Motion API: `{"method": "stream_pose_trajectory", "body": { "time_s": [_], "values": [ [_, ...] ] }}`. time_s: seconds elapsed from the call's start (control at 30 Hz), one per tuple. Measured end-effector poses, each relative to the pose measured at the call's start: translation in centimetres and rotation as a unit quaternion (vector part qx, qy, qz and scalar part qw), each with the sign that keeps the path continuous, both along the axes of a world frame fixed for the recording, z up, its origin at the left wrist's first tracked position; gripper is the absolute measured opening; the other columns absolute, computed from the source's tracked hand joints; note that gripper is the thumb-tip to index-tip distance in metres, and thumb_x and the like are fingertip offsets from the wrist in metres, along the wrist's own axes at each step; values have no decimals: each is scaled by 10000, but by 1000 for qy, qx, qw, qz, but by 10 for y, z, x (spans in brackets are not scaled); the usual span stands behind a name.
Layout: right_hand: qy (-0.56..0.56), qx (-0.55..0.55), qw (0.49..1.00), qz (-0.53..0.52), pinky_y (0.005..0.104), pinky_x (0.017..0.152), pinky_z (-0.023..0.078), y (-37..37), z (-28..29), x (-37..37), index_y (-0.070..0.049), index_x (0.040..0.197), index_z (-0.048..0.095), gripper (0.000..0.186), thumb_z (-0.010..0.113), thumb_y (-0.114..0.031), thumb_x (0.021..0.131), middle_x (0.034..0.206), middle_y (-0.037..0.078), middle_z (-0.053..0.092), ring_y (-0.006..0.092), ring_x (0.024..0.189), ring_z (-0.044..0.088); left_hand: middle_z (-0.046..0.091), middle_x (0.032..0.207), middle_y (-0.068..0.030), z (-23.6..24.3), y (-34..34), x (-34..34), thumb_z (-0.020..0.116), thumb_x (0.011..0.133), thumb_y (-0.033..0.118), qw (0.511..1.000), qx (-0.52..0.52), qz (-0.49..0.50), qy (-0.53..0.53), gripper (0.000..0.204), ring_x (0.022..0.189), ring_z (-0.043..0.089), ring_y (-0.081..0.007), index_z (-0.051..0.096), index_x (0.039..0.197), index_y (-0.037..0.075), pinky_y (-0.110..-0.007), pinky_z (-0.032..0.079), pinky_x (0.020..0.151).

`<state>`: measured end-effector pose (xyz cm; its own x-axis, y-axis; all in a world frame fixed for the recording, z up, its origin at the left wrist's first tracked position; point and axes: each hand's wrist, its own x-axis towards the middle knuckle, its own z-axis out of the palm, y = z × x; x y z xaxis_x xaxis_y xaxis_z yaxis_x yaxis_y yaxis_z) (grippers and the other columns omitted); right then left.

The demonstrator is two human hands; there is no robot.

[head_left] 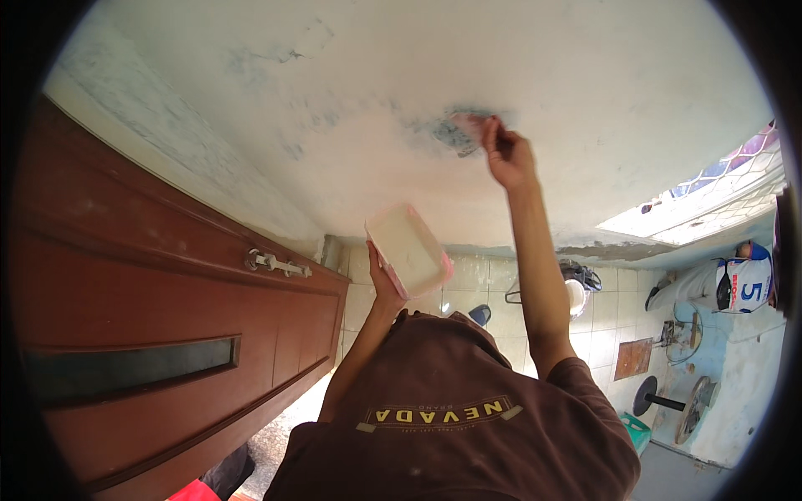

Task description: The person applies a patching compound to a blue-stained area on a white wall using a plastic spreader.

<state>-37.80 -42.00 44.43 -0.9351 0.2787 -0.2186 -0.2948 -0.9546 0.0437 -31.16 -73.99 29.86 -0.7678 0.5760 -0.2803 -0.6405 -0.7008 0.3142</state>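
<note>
My left hand [383,277] is wrapped round the side of a shallow rectangular pink-rimmed container [408,249], which holds a smooth off-white paste. Raised high, my right hand [508,159] pinches a flat pinkish scraper [474,125], blurred at its edges. The scraper lies against the pale wall [576,92], over a dark bluish-grey patch. More grey smudges and a small crack mark the wall to the left, while the area around is coated whitish.
A red-brown door [167,301] with a metal latch [277,263] stands at the left. White floor tiles [468,275] run below the wall, with a blue slipper [479,315] on them. At the right are a meshed window [702,192], a seated person [743,280] and a green crate [637,430].
</note>
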Motion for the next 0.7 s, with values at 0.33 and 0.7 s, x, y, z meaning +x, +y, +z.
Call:
{"method": "stream_pose_trajectory", "body": {
  "time_s": [0.33, 0.7],
  "values": [
    [-47, 203, 976, -61, 243, 843, 647, -45, 3, 74, 137, 891, 608, 100, 552, 56, 910, 1065, 256, 636, 264, 951, 677, 547, 1436, -66, 9, -14, 0, 354, 1011, 721, 999, 19, 31, 15, 752, 1298, 566, -274, 426, 1523, 175, -492, 510, 1058],
    [132, -16, 990, 40, 328, 892, 662, 20, 67, 33, 226, 1220, 477, 313, 402, 44, 976, 1164, 298, 593, 322, 1026, 687, 570, 1416, -69, 7, -13, 8, 416, 999, 717, 1000, 3, 10, 13, 752, 1288, 572, -262, 456, 1509, 166, -461, 501, 1060]
  ]
}}
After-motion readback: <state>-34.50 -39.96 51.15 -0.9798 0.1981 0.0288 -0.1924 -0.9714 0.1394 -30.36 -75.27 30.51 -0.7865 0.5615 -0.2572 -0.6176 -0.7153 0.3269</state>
